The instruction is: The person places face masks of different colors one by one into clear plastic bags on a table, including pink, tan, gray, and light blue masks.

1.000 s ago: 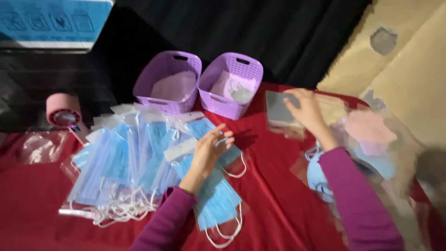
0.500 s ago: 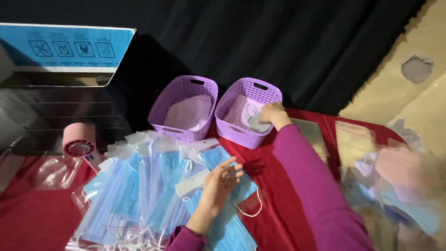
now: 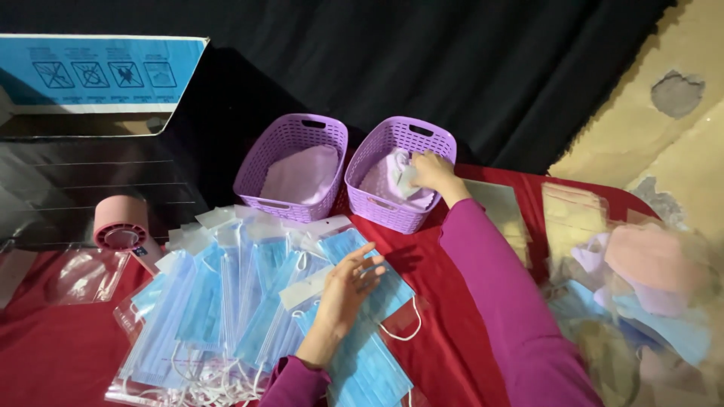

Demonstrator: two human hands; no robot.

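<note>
Red cloth covers the table (image 3: 68, 354), with a black curtain (image 3: 422, 60) hanging behind it.
Near the front edge, the left hand (image 3: 348, 290) lies flat with fingers spread on a bagged blue face mask (image 3: 362, 275), among a spread of bagged blue masks (image 3: 204, 309). At the back edge, the right hand (image 3: 431, 172) reaches into the right purple basket (image 3: 392, 207), fingers closed on a pale packet (image 3: 406, 181). Just beside it stands the left purple basket (image 3: 290, 203); a pink tape roll (image 3: 121, 226) sits at the left.
</note>
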